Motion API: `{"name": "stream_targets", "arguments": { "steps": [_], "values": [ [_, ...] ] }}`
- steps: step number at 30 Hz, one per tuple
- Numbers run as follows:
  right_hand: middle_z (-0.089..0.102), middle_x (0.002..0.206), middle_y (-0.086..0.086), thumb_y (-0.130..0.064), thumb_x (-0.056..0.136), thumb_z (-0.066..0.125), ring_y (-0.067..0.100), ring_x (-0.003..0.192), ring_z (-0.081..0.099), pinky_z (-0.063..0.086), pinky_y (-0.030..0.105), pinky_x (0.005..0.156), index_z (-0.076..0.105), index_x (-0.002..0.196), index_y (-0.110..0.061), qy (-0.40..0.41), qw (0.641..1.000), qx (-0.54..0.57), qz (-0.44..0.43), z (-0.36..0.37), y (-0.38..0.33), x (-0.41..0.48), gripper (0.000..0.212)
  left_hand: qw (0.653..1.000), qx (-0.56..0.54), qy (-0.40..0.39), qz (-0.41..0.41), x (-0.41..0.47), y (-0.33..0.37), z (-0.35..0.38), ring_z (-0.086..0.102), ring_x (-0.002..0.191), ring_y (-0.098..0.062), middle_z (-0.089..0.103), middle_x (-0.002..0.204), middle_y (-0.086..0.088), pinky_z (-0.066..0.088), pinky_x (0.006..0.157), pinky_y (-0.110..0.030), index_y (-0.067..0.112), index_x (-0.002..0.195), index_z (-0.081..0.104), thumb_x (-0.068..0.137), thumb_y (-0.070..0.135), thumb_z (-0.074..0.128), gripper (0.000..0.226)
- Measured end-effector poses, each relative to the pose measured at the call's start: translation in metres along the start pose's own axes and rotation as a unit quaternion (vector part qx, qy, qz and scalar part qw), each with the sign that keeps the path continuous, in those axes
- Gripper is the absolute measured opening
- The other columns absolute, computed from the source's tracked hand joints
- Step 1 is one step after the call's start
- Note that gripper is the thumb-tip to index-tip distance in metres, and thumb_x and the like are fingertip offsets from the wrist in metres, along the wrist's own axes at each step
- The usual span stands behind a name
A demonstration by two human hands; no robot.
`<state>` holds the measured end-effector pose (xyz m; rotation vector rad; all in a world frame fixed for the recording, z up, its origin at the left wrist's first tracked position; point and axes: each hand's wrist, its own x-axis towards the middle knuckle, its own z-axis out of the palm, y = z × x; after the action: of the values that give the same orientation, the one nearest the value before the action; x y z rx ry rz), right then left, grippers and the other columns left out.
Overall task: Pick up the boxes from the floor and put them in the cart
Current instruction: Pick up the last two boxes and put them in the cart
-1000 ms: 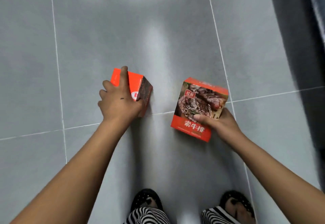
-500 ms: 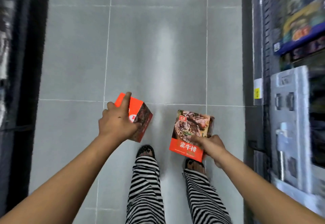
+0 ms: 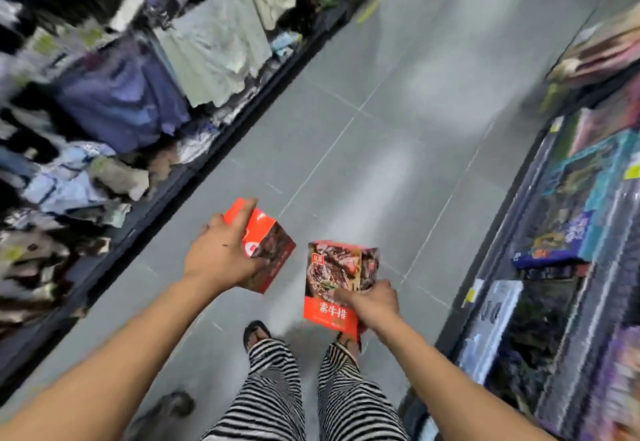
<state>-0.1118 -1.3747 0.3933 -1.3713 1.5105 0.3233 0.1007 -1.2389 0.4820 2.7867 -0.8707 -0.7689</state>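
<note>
A blurred clothing rack lines the aisle's left side. The left hand grips 1 tilted red box from above, fingers curled over its top, holding it clear of the grey tiled floor. Just beside it, not touching, the steak-print box stands upright in the air, pinched near its lower right edge by the right hand. Shelves of boxed goods fill the right. Pickup looks done and carrying is in hand. No cart shows, so the next move calls for finding it, then lowering the 2 boxes in.
</note>
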Motion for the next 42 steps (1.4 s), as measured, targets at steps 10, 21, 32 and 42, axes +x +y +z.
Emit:
{"name": "stream_targets", "arguments": {
  "steps": [10,21,32,42],
  "values": [
    [0.067,0.104,0.004,-0.071,0.016,0.076,0.024,0.098,0.065,0.056,0.039,0.087,0.062,0.102,-0.015,-0.063,0.958,-0.211,-0.181,0.106,-0.094,-0.110,0.104,0.989,-0.009,0.041,-0.140,-0.165,-0.159,-0.090,0.054,0.106,-0.031,0.043,0.118,-0.008,0.050,0.083,-0.037,0.048,0.144,0.008,0.066,0.050,0.075,0.102],
    [0.064,0.107,0.006,-0.078,0.025,0.069,0.024,0.102,0.061,0.051,0.030,0.091,0.059,0.110,-0.008,-0.167,0.771,-0.443,-0.425,0.332,-0.110,-0.296,0.111,0.914,-0.090,0.163,-0.359,-0.387,-0.337,-0.088,0.055,0.109,-0.032,0.044,0.118,-0.008,0.048,0.087,-0.036,0.052,0.145,0.006,0.065,0.053,0.074,0.105],
    [0.063,0.110,0.003,-0.077,0.036,0.076,0.022,0.110,0.057,0.046,0.029,0.097,0.064,0.110,-0.020,-0.284,0.558,-0.545,-0.558,0.473,-0.052,-0.446,0.094,0.780,-0.154,0.221,-0.565,-0.588,-0.381,-0.042,0.056,0.102,-0.030,0.042,0.123,-0.013,0.051,0.082,-0.034,0.053,0.144,0.007,0.063,0.049,0.068,0.102],
    [0.071,0.099,-0.002,-0.085,0.000,0.069,0.017,0.092,0.066,0.056,0.033,0.085,0.067,0.099,-0.020,-0.392,0.459,-0.600,-0.525,0.561,-0.023,-0.474,0.118,0.682,-0.220,0.209,-0.665,-0.642,-0.378,0.027,0.048,0.113,-0.031,0.041,0.126,-0.009,0.041,0.091,-0.032,0.033,0.151,-0.008,0.062,0.050,0.070,0.119]
  ]
}}
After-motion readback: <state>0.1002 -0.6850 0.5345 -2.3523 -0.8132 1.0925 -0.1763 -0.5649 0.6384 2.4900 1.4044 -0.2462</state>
